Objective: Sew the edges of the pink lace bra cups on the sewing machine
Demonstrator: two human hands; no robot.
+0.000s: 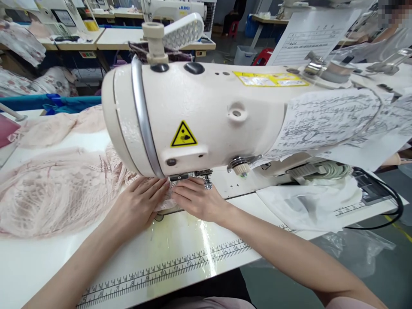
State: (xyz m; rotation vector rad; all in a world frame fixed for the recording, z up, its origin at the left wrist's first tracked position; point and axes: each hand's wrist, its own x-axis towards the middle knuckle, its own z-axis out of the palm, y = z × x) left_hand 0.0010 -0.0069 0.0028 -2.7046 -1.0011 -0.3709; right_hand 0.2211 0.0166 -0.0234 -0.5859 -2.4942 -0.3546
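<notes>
- Head view: white counter (180, 236) runs across the lower part, ruler marks (167, 271) printed along its near edge.
- Cream sewing machine (209, 116) lies across the middle, yellow warning sticker (183, 135) on its side.
- Handwritten papers (325, 116) cover the machine's right part; a printed sheet (310, 36) stands up behind it.
- White cloth (309, 206) on the counter at right, coiled pale cord (333, 170) just behind it.
- Room beyond: more counters, another sewing machine (180, 9), flowered cloth (58, 81) at far left, a red stool (233, 28) and a clear bin (244, 56) on a grey floor.
- Pale pink lace (58, 195) spread in folds on the counter at left, its inner end reaching under the needle end of the machine.
- Left hand (140, 201): palm down, fingers nearly straight and close together, flat on the lace; no grip seen.
- Right hand (199, 199): fingers lightly bent, pointing left, tips on the lace just beside the metal foot (207, 182). Thumb hidden; cannot tell whether it pinches the lace.
- Fingertips of both hands near each other.
</notes>
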